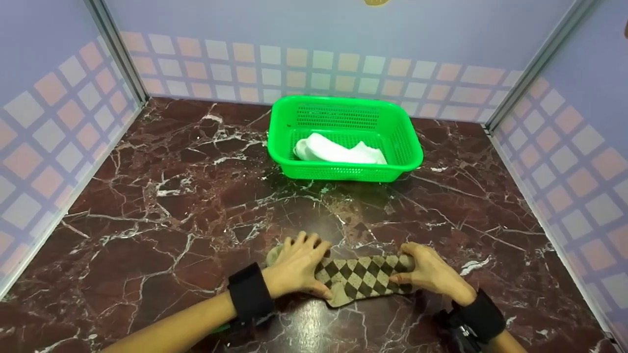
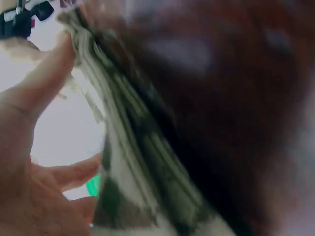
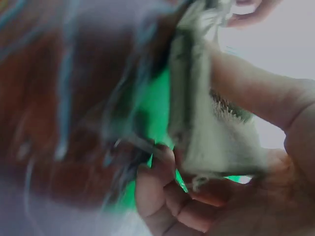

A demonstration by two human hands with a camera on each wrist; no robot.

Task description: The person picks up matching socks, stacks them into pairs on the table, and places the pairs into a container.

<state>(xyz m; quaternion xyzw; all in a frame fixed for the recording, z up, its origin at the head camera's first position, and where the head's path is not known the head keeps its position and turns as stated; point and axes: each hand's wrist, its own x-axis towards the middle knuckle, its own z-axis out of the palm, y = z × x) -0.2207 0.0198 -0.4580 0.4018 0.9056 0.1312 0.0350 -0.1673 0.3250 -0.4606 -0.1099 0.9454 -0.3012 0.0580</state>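
Observation:
A beige sock (image 1: 368,277) with dark diamonds lies flat near the front of the marble-patterned table, its layered edges (image 2: 128,132) showing in the left wrist view. My left hand (image 1: 299,264) rests spread across its foot part, fingers fairly straight and thumb at the heel. Part of the toe is hidden under that hand. At the cuff end, my right hand (image 1: 431,272) pinches the sock between thumb and curled fingers. The right wrist view shows those fingers (image 3: 155,191) bent around the cuff (image 3: 216,152).
A green plastic basket (image 1: 343,171) with white socks (image 1: 338,149) inside stands behind the hands, toward the back wall. Tiled-pattern panels (image 1: 324,68) border the table (image 1: 206,196) at the back and both sides.

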